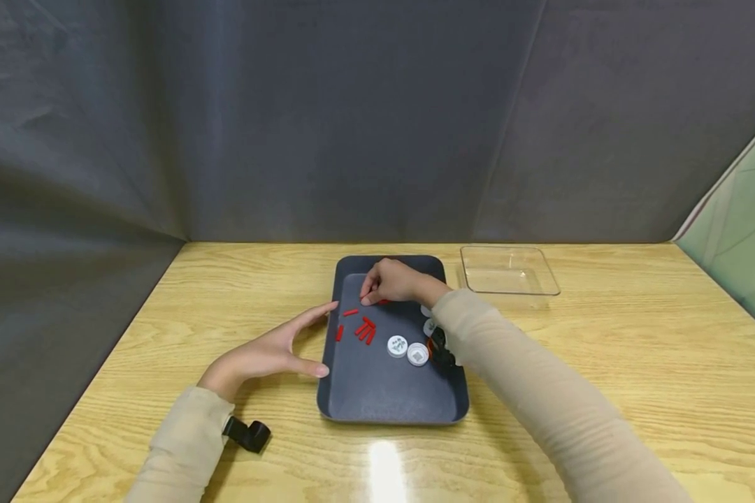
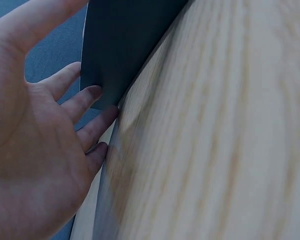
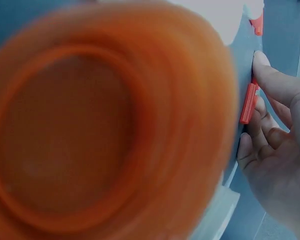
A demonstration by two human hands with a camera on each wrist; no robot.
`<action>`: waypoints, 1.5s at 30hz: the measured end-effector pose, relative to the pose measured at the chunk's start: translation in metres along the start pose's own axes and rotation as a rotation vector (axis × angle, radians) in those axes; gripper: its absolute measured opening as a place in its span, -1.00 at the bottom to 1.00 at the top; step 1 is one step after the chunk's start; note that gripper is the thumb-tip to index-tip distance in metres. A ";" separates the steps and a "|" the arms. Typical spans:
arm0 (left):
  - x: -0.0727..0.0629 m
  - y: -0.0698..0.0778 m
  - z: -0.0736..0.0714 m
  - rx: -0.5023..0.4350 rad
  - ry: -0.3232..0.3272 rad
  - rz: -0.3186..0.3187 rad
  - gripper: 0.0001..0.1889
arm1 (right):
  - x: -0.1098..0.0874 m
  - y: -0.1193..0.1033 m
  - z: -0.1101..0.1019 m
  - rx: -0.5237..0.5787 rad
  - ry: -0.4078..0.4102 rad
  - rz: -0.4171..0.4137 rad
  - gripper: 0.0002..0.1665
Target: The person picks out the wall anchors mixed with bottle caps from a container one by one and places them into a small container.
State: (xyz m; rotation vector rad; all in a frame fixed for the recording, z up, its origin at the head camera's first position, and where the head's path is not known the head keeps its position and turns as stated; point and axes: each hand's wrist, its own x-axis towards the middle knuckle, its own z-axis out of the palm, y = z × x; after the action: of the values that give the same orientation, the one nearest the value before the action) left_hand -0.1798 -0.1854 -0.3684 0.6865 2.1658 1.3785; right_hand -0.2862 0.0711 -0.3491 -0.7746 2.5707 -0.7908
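My right hand (image 1: 393, 281) is over the far part of a dark grey tray (image 1: 386, 412), its thumb and fingers pinching a small red plastic plug (image 3: 255, 82), mostly hidden by the fingertips. Next to those fingers lies another plug, a ribbed red one (image 3: 248, 104). Several more red plugs (image 1: 365, 331) lie loose in the left half of the tray. My left hand (image 1: 267, 356) is spread at the tray's left side, thumb and fingertips right at the rim; in the left wrist view its fingers (image 2: 92, 92) reach the tray's outer wall.
White round caps (image 1: 398, 346) sit in the tray's right half. Close to the right wrist camera, a blurred orange round cap (image 3: 185, 125) fills much of the view. A clear plastic box (image 1: 509, 279) stands beyond the tray to the right, before a grey curtain (image 1: 352, 126).
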 end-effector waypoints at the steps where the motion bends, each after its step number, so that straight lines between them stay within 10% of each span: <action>1: 0.000 0.000 0.000 -0.001 0.000 -0.001 0.06 | 0.000 0.000 0.000 0.003 -0.003 0.000 -0.84; 18: 0.002 -0.004 -0.001 -0.012 -0.012 -0.005 0.07 | -0.007 -0.002 -0.010 0.165 -0.070 -0.038 -0.88; 45: 0.001 -0.005 -0.003 -0.004 -0.003 -0.003 0.07 | -0.055 -0.017 -0.059 0.194 0.093 -0.150 -0.83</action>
State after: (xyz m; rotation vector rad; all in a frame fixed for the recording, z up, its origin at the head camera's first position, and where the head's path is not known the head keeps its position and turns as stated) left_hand -0.1831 -0.1889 -0.3715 0.6825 2.1605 1.3795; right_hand -0.2631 0.1159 -0.2842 -0.8949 2.4887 -1.1284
